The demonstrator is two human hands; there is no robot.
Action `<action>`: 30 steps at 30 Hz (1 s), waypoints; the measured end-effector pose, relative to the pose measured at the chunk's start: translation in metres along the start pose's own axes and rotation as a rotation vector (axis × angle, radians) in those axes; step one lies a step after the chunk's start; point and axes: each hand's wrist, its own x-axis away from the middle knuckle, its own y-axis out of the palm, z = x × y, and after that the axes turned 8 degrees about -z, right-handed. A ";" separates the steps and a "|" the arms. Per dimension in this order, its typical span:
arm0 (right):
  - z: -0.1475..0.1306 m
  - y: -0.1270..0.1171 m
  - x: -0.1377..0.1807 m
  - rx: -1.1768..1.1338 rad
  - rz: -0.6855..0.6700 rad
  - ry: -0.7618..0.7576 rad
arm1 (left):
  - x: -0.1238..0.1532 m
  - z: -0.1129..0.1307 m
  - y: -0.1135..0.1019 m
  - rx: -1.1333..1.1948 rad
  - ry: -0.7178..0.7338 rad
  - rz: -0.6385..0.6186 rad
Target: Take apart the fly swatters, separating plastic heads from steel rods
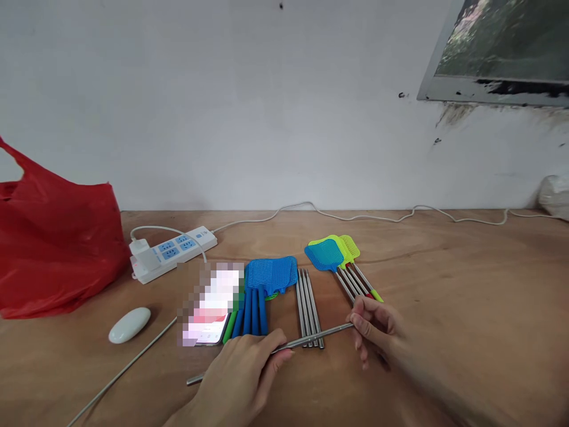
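Observation:
A thin telescopic metal rod [317,337] slants across the front of the table, its thicker end showing at the lower left. My left hand [240,376] is closed round its middle. The fingers of my right hand [377,329] pinch the thin upper end. Behind the held rod lie several loose metal rods [307,296], side by side. To their left are blue mesh fly swatter heads [271,274], with blue handles [254,314] and a green handle [230,328] in front. Fly swatters with metal shafts, one blue [326,255] and others yellow-green [351,248], lie beyond my right hand.
At left stand a red plastic bag [62,237] and a white power strip [178,252] with a plugged-in charger. A lit phone [211,314], partly blurred, lies near a white oval object [130,325]. A white cable [347,218] runs along the wall [267,118].

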 end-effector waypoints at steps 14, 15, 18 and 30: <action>0.010 0.010 -0.017 -0.186 0.262 -0.198 | -0.001 0.012 -0.032 0.127 -0.161 -0.145; 0.008 0.007 -0.016 -0.191 0.270 -0.193 | 0.001 0.006 -0.031 0.134 -0.151 -0.155; 0.004 0.000 -0.012 -0.159 0.267 -0.185 | 0.008 -0.007 -0.027 0.162 -0.108 -0.143; 0.014 0.011 -0.018 0.115 0.087 -0.012 | 0.001 0.014 -0.019 0.193 -0.175 -0.180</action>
